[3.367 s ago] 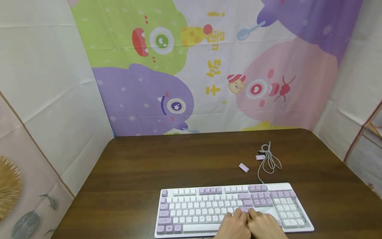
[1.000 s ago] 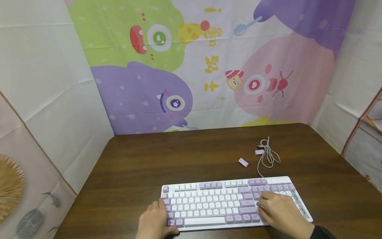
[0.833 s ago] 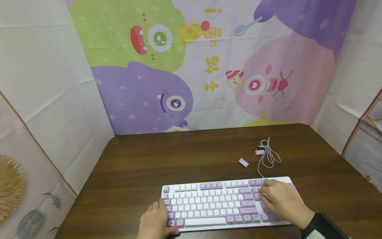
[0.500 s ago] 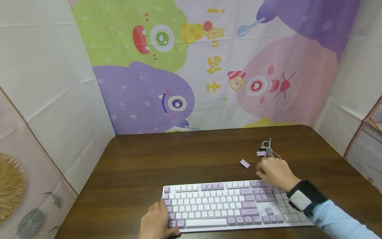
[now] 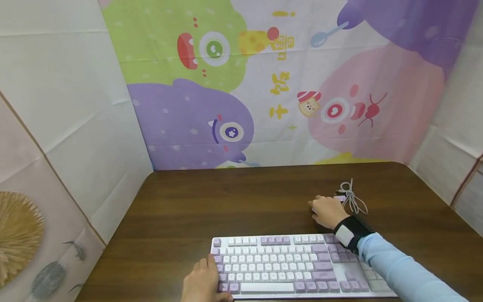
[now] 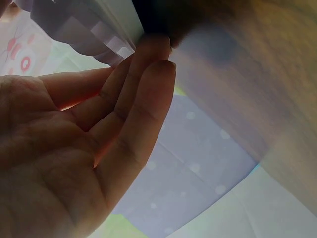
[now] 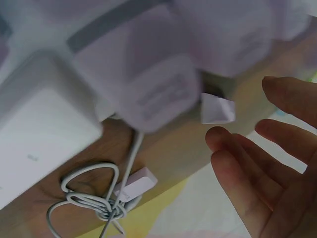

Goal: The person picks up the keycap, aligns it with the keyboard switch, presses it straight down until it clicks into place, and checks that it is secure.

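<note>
A white and lavender keyboard [image 5: 271, 266] lies at the front of the brown table. My left hand [image 5: 202, 280] holds its near left corner, fingers along the left side and thumb at the front edge. In the left wrist view, that hand's fingertips [image 6: 158, 74] meet the keyboard's side. My right hand [image 5: 329, 211] is beyond the keyboard, over a loose lavender keycap [image 7: 218, 109] that it mostly hides from the head view. The right wrist view shows the fingers parted just short of this keycap. Another lavender keycap [image 5: 340, 198] lies by the cable.
The keyboard's grey cable [image 5: 351, 199] lies in a tied bundle right of my right hand. The brown table [image 5: 226, 201] ends at a cartoon-printed cloth [image 5: 211, 105] behind, with pale cloth walls at both sides. My right forearm covers the keyboard's right part.
Both hands were together on the keyboard first. The left went to its left corner. The right moved over the right keys, then past the far edge and left to the loose keycap.
</note>
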Demonstrator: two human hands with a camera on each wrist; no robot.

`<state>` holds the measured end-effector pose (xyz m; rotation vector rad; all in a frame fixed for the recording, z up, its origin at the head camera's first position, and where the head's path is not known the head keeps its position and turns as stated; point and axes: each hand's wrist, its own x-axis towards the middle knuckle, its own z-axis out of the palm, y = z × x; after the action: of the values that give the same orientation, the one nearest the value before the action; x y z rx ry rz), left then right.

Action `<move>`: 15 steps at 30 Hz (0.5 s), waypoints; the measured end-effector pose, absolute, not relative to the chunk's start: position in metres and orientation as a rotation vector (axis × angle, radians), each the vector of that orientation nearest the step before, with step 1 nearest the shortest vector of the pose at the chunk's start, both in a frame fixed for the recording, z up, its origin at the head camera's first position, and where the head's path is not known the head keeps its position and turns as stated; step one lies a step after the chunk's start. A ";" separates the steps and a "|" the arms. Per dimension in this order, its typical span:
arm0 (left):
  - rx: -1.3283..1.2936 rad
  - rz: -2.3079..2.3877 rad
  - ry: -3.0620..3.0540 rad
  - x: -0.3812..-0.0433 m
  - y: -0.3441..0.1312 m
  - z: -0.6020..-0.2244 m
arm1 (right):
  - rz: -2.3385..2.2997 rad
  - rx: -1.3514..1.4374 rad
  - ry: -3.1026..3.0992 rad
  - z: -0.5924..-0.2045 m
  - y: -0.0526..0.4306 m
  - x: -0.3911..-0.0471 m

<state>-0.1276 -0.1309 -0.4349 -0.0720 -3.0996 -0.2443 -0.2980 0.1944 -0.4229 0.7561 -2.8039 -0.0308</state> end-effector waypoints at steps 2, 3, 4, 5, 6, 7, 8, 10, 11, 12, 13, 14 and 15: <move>-0.068 -0.239 -3.091 -0.127 -0.131 -0.435 | -0.053 0.753 -2.792 -0.427 0.196 -0.299; -0.068 -0.234 -3.092 -0.127 -0.131 -0.436 | -0.052 0.749 -2.785 -0.429 0.196 -0.299; -0.066 -0.236 -3.094 -0.127 -0.131 -0.436 | -0.054 0.748 -2.773 -0.430 0.197 -0.300; -0.064 -0.237 -3.094 -0.127 -0.131 -0.436 | -0.050 0.747 -2.760 -0.431 0.198 -0.300; -0.067 -0.235 -3.092 -0.127 -0.131 -0.436 | -0.042 0.749 -2.748 -0.432 0.198 -0.300; -0.067 -0.231 -3.089 -0.126 -0.131 -0.436 | -0.034 0.750 -2.738 -0.432 0.199 -0.299; -0.067 -0.229 -3.088 -0.126 -0.131 -0.436 | -0.027 0.755 -2.732 -0.432 0.199 -0.299; -0.065 -0.225 -3.082 -0.126 -0.131 -0.436 | -0.021 0.767 -2.728 -0.431 0.200 -0.299; -0.067 -0.221 -3.080 -0.126 -0.131 -0.436 | -0.018 0.774 -2.730 -0.431 0.200 -0.299; -0.066 -0.221 -3.078 -0.126 -0.131 -0.436 | -0.013 0.781 -2.732 -0.431 0.200 -0.299; -0.064 -0.220 -3.078 -0.126 -0.130 -0.435 | -0.008 0.785 -2.739 -0.430 0.200 -0.299; -0.063 -0.217 -3.080 -0.127 -0.130 -0.435 | -0.003 0.789 -2.744 -0.430 0.200 -0.299; -0.062 -0.216 -3.084 -0.127 -0.130 -0.435 | 0.003 0.793 -2.748 -0.430 0.200 -0.299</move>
<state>-0.1270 -0.1301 -0.4353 -0.0623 -3.0841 -0.2161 -0.2986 0.2000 -0.4299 0.7926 -2.7479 0.0033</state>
